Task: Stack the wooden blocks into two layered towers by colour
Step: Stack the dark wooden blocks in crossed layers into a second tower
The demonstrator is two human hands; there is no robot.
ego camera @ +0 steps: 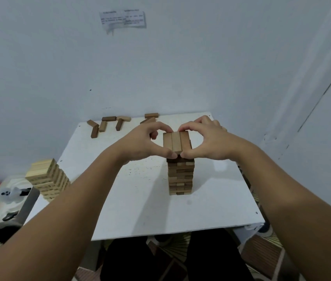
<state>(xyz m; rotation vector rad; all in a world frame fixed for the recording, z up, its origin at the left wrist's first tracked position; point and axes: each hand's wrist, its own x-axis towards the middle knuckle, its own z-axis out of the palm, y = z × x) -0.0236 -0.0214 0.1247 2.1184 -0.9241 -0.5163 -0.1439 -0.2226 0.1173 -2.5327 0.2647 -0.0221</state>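
Surface: white table (140, 209), frame centre.
Left hand (144, 142): pinches brown tower's (180, 175) top layer (175, 141).
Right hand (207, 140): pinches same layer.
Pale tower (48, 179): left edge.

Both bare arms reach forward and come close together. The left hand (146, 144) and the right hand (204, 138) curl their fingers and thumbs, pinching the same top layer from each side.

both hands (177, 138) pinching brown tower's top layer (175, 141); pale tower (48, 179) left
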